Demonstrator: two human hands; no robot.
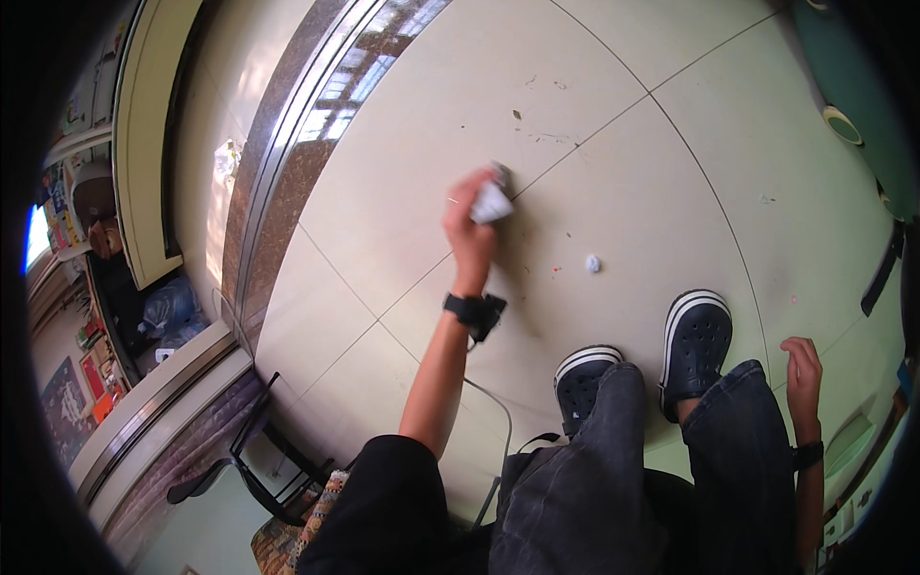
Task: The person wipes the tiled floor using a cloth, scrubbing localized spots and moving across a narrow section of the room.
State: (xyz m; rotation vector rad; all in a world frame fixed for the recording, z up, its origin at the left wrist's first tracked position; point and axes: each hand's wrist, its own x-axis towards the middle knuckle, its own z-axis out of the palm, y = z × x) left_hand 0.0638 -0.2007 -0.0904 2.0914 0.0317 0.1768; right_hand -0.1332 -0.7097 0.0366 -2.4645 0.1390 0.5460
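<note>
My left hand (pixel 471 223) grips a crumpled white tissue or cloth (pixel 491 204) low over the tiled floor (pixel 402 165), blurred by motion. Whether the tissue touches the tile is hard to tell. A dark strap with a small box circles that wrist. Ahead of the hand lie dark crumbs and a dry leaf bit (pixel 517 115). To its right sits a small white crumpled ball (pixel 593 264), with a tiny red speck (pixel 555 269) beside it. My right hand (pixel 803 370) hangs beside my right knee, fingers loosely curled, with nothing visible in it.
My dark clogs (pixel 696 338) stand on the tiles below the white ball. At left runs a metal sliding-door track (pixel 269 172) beside a brown stone sill. A black-framed chair (pixel 251 453) stands lower left, and a thin cable (pixel 509 424) hangs near my left arm. Green furniture (pixel 848 65) is upper right.
</note>
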